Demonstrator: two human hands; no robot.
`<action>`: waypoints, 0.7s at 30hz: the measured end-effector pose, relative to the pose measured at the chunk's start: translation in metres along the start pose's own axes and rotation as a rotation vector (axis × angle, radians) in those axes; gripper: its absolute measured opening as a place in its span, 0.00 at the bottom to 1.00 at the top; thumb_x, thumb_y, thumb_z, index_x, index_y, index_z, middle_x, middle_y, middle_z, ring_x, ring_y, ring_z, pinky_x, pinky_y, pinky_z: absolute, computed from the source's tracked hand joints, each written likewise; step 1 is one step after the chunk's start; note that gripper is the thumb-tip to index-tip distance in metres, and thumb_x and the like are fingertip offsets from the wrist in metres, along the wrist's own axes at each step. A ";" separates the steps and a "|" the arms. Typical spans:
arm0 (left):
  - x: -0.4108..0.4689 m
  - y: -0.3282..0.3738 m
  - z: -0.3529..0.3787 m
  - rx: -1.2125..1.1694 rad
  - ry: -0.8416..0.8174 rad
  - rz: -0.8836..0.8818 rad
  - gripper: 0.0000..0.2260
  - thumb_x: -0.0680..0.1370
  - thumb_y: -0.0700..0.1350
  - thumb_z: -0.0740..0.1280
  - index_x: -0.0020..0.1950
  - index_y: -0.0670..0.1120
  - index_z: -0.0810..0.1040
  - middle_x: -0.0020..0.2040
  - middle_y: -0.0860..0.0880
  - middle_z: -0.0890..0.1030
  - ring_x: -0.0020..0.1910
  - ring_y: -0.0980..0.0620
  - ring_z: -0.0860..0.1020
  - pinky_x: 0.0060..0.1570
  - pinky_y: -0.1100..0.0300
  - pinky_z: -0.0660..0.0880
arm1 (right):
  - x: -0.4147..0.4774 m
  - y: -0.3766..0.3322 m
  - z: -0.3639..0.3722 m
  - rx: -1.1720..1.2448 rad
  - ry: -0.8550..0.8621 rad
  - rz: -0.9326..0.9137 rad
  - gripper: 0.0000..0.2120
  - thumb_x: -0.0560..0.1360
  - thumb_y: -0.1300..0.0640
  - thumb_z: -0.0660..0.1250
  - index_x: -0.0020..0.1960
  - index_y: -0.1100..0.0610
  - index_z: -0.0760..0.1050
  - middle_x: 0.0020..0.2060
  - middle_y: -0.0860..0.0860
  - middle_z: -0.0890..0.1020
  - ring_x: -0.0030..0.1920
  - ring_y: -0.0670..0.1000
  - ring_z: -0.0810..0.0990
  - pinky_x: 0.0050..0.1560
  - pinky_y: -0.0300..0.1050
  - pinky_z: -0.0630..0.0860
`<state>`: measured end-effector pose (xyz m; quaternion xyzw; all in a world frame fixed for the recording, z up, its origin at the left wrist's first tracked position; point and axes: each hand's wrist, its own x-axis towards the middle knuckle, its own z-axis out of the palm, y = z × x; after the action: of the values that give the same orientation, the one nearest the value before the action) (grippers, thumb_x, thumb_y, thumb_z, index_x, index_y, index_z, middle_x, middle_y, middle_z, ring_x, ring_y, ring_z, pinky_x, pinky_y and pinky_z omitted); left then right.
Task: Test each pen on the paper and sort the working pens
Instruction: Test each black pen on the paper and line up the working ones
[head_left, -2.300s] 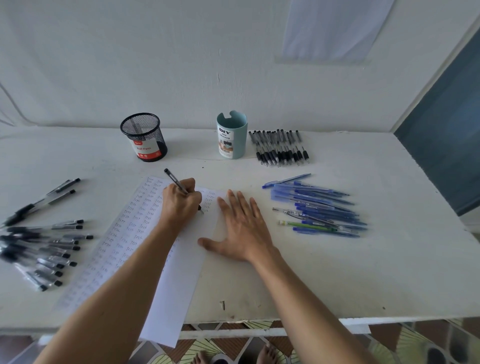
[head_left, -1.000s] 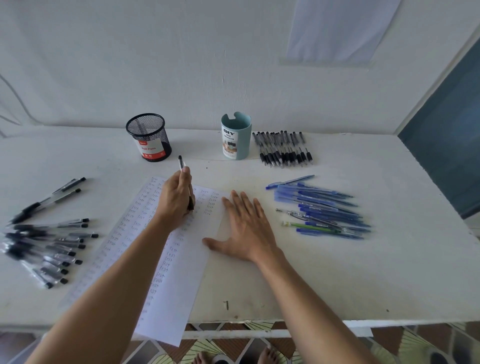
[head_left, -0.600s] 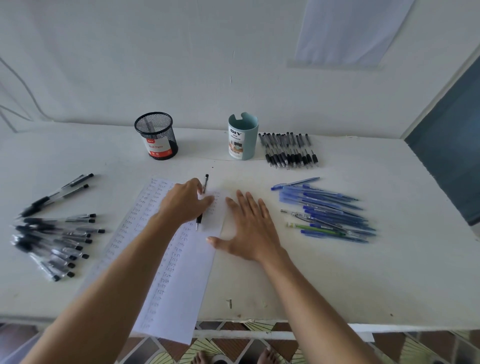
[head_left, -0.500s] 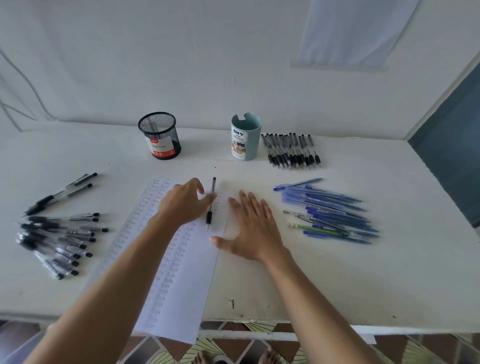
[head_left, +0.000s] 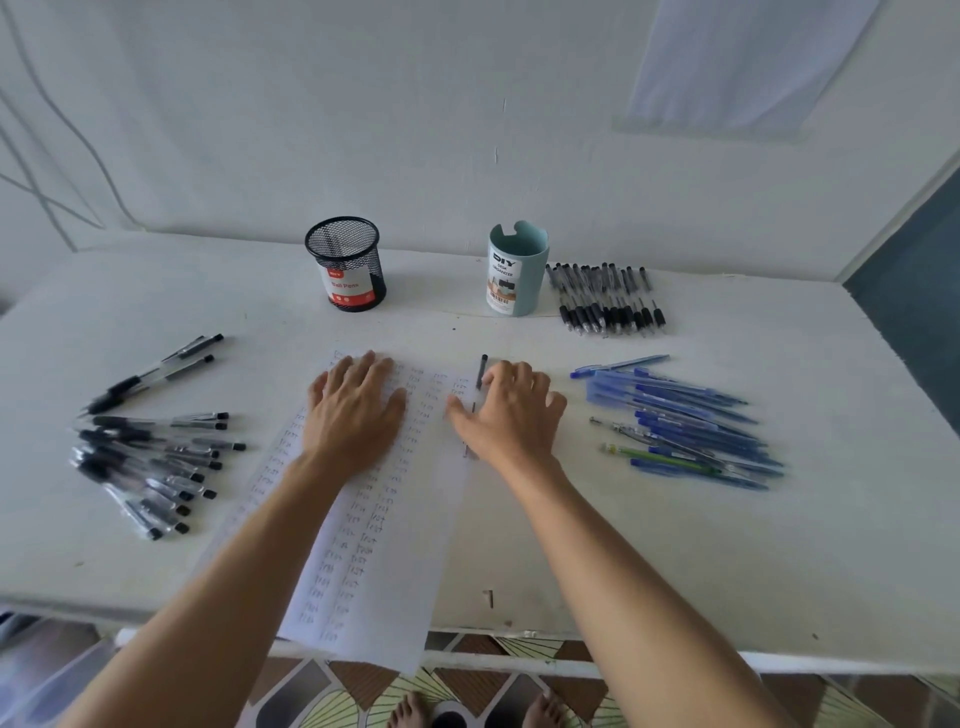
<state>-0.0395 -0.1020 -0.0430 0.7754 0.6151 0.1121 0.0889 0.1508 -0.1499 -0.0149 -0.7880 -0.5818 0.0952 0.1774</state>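
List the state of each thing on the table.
Paper, flat, written on, end overhanging.
Left hand, flat on paper.
Right hand, over black pen, grip unclear.
Mesh cup, upright, no pens showing.
Teal cup, upright, no pens showing.
Blue pens, heaped.
Left black pens, loose pile.
Back black pens, neat row.

pen (head_left: 482, 370): mostly under right hand (head_left: 511, 410), grip unclear | paper (head_left: 410, 545) marks: blurred, unreadable

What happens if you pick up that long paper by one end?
The paper looks thin, so it would likely flop. It probably weighs little. Its near end overhangs the table edge, so a push might slide it off.
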 end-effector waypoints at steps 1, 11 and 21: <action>0.000 0.000 0.000 0.004 0.001 -0.002 0.25 0.77 0.62 0.46 0.70 0.53 0.66 0.74 0.51 0.69 0.75 0.47 0.62 0.74 0.43 0.57 | 0.002 0.001 0.000 -0.018 0.005 0.005 0.22 0.73 0.37 0.64 0.58 0.53 0.72 0.58 0.51 0.74 0.63 0.56 0.69 0.63 0.56 0.62; -0.004 0.005 -0.001 0.016 0.018 -0.021 0.24 0.80 0.59 0.51 0.74 0.52 0.66 0.77 0.51 0.66 0.78 0.47 0.59 0.76 0.46 0.54 | 0.008 0.026 -0.018 0.090 0.198 0.077 0.12 0.75 0.46 0.64 0.49 0.53 0.79 0.51 0.50 0.78 0.50 0.53 0.76 0.54 0.50 0.71; -0.003 0.007 0.001 0.032 0.031 -0.027 0.26 0.77 0.61 0.47 0.71 0.53 0.67 0.75 0.52 0.68 0.76 0.47 0.62 0.75 0.46 0.56 | 0.090 0.068 -0.068 0.430 0.342 0.353 0.11 0.75 0.55 0.64 0.54 0.56 0.81 0.48 0.52 0.85 0.50 0.57 0.81 0.49 0.46 0.72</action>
<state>-0.0338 -0.1066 -0.0419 0.7664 0.6287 0.1129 0.0686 0.2624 -0.0935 0.0259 -0.8258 -0.3647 0.1115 0.4155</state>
